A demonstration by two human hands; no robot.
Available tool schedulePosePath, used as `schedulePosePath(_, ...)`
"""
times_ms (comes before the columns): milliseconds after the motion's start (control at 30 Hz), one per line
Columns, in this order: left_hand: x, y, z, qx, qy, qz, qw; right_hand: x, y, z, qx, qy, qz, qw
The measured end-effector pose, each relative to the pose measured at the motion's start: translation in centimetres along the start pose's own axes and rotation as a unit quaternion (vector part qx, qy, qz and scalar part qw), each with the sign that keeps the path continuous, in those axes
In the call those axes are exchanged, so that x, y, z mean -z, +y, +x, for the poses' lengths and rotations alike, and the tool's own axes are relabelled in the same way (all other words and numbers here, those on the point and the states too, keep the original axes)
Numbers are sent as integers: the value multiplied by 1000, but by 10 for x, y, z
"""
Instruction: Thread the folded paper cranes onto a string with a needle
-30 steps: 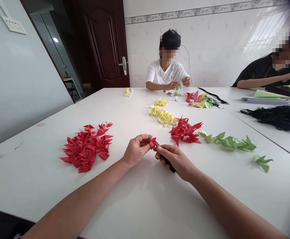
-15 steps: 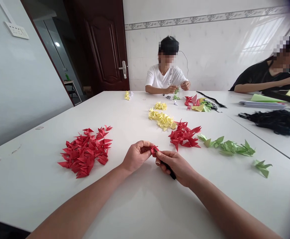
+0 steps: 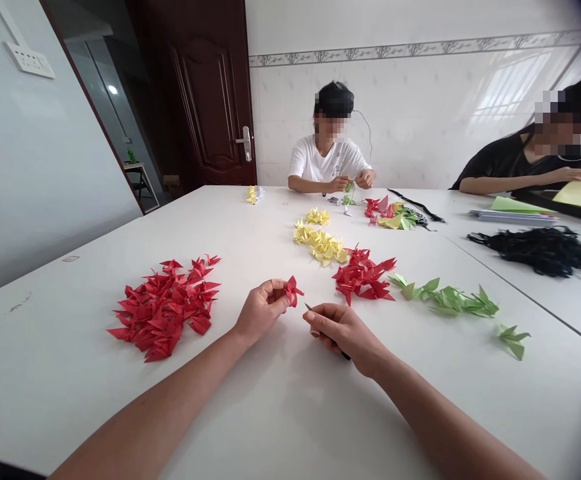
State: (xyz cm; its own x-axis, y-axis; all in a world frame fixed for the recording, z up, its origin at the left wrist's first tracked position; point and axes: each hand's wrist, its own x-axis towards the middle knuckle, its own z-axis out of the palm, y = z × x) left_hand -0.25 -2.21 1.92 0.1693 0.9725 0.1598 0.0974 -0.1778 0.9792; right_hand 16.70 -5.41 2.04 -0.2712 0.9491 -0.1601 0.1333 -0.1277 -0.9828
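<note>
My left hand (image 3: 264, 309) pinches a small red paper crane (image 3: 293, 291) between thumb and fingers, above the white table (image 3: 250, 400). Closed round a slim black pointed tool (image 3: 309, 308) is my right hand (image 3: 348, 333); the tool's dark tip points up and left, just short of the crane. Most of its shaft is hidden by the fingers, so its exact kind is unclear. Something tan sits round one right-hand finger. A large pile of red paper cranes (image 3: 168, 310) lies to the left, and a smaller red pile (image 3: 363, 275) is beyond my right hand.
Yellow cranes (image 3: 320, 241) and green cranes (image 3: 458, 300) lie in rows further off. Black cords (image 3: 540, 250) and a stack of paper (image 3: 513, 212) are at the right. Across the table, a person in white (image 3: 328, 157) handles something green; a person in black (image 3: 515, 160) sits right.
My left hand has drawn the red crane left, away from the tool's tip. Before, the tip was at the crane; now a gap shows. The view has shifted slightly.
</note>
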Motion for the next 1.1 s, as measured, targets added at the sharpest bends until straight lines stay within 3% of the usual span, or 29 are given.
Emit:
schedulePosePath(67, 1, -1, 1, 26, 2, 2, 1000, 1, 1, 2, 51, 60, -27, 997)
schedulePosePath(167, -2, -2, -1, 40, -41, -11, 998, 2, 6, 6, 132, 142, -67, 979)
schedulePosePath(267, -6, -3, -5, 36, -98, -32, 994, 4, 14, 10, 160, 151, -120, 968)
schedulePosePath(433, -7, -5, -11, 28, -148, -9, 989, 7, 21, 13, 202, 158, -213, 943)
schedulePosePath(500, -3, -6, -8, 25, -131, 28, 991, 11, 20, 13, 211, 194, -225, 931)
schedulePosePath(600, 16, -5, 3, -45, -24, 149, 987, 29, 15, 15, 213, 294, -232, 902)
schedulePosePath(667, 38, -3, 13, -123, 75, 280, 949, 47, 12, 16, 200, 374, -239, 873)
schedulePosePath(733, 64, -2, 22, -157, 160, 426, 876, 68, 12, 19, 174, 451, -231, 844)
schedulePosePath(800, 87, -2, 27, -109, 225, 535, 807, 87, 14, 21, 158, 504, -217, 821)
schedulePosePath(867, 104, -4, 29, -34, 255, 597, 760, 101, 19, 23, 145, 522, -219, 811)
schedulePosePath(1000, 116, -7, 25, 104, 226, 633, 734, 109, 26, 25, 110, 496, -245, 826)
schedulePosePath(1100, 114, -8, 24, 149, 182, 639, 732, 106, 28, 25, 102, 471, -263, 836)
